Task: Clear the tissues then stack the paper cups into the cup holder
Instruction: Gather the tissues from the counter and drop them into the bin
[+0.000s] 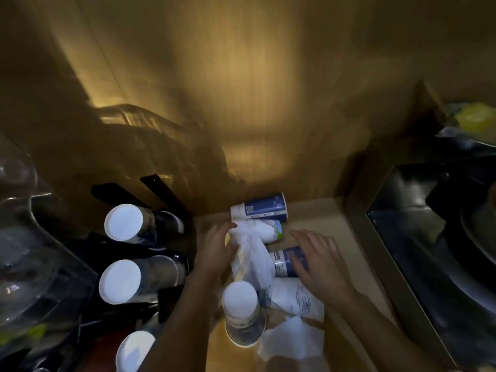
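Wood counter [335,224]: tissues [252,253] btwn hands, left [217,248] gripping, right [316,253] spread.

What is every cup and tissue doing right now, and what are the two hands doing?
Left hand: gripping the crumpled tissue.
Right hand: open, resting on a lying cup.
Crumpled tissue: bunched up among the cups.
Flat tissue: lying on the shelf.
Back cup: on its side.
Near cup: upside down, standing.
Cup holder: holds upside-down cups.
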Demonstrator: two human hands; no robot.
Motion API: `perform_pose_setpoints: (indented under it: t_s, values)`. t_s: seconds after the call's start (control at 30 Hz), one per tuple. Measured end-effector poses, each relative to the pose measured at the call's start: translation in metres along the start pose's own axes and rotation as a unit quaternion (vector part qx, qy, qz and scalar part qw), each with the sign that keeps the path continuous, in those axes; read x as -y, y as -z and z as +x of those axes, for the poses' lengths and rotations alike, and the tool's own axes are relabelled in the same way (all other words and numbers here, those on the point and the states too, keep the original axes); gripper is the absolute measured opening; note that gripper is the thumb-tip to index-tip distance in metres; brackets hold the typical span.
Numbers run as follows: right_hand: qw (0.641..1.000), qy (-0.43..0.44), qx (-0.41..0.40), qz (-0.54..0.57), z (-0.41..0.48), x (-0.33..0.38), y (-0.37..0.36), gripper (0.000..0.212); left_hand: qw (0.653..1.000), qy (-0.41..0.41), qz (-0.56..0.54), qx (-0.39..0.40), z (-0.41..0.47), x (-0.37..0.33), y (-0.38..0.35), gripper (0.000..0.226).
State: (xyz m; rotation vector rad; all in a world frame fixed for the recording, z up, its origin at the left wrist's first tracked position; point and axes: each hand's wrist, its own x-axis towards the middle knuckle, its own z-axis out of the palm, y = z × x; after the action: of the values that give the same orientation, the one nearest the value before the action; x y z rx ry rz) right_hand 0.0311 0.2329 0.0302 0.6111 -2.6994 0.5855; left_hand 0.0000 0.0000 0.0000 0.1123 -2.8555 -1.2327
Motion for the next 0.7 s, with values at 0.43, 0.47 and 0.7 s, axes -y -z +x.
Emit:
perform_pose_setpoints:
  t_s: [0.43,0.47,0.7]
  values:
    - [0.985,0.061,0.159,0.011,-0.068,0.004,-0.046,0.017,0.924,-0.157,0.326,0.125,0.012,0.030,-0.039,0.028]
    - [0.984,0.069,0.165,0.009,-0.070,0.005,-0.047,0.017,0.926,-0.158,0.322,0.115,0.012,0.031,-0.039,0.024]
    - [0.974,0.130,0.185,0.004,-0.080,0.007,-0.051,0.021,0.964,-0.106,0.243,0.035,0.009,0.029,-0.034,0.021]
